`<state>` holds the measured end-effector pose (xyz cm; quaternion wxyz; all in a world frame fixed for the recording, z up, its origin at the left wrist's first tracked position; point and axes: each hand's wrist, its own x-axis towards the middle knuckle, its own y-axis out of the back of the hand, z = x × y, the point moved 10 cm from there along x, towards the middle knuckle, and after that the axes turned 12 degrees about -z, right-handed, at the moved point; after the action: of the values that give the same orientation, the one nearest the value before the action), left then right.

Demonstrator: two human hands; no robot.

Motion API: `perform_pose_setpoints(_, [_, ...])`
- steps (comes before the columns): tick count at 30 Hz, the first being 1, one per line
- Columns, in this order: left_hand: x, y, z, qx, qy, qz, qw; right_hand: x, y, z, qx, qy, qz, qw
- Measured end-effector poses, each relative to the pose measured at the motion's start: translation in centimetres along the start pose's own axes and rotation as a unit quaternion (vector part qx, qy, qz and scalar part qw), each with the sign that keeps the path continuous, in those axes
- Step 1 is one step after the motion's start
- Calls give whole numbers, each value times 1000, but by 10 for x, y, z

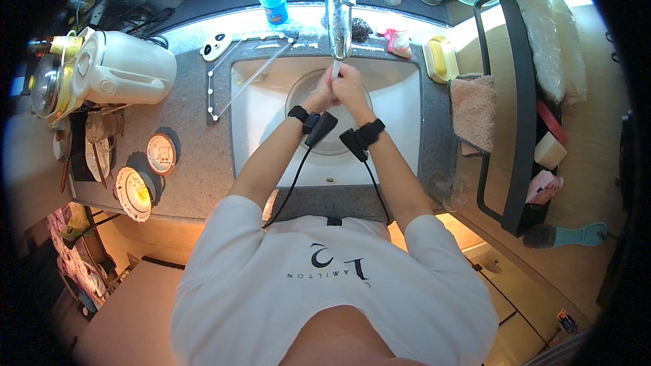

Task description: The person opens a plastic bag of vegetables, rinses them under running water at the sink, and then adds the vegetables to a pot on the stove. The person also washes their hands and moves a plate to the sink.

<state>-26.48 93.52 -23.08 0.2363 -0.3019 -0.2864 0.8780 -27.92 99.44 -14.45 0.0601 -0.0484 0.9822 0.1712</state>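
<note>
My left hand (321,92) and my right hand (350,84) meet under the chrome faucet (339,20), fingers bent towards each other. A pale stream of water (336,68) falls from the spout onto them. Whether anything lies between the palms is hidden. Below them a round, translucent-looking basin (300,112) sits in the white rectangular sink (254,157). Each wrist wears a black strap with a cabled device.
On the grey stone counter (198,162) at left stand a white kettle (127,68), a small bowl (161,154) and a scalloped bowl (135,194). Behind the sink is a blue bottle (273,2). At right are a soap dish (440,59) and a towel (473,112) on a black rack (518,112).
</note>
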Motion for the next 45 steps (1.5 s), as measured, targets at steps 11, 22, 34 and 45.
perform_pose_setpoints(11, [-55, 38, 43, 189, 69, 14, 980, -48, 68, 112, -292, -154, 83, 940])
perform_pose_setpoints(22, [-99, 83, 72, 258, 23, 88, 962, -106, 92, 66, -60, -133, 86, 986])
perform_pose_setpoints(34, [-62, 52, 58, 658, -68, 71, 747, -180, 108, -89, -475, 149, 209, 841])
perform_pose_setpoints(45, [-157, -137, 244, 679, -421, 41, 600, -183, 141, -55, -223, -8, 313, 923])
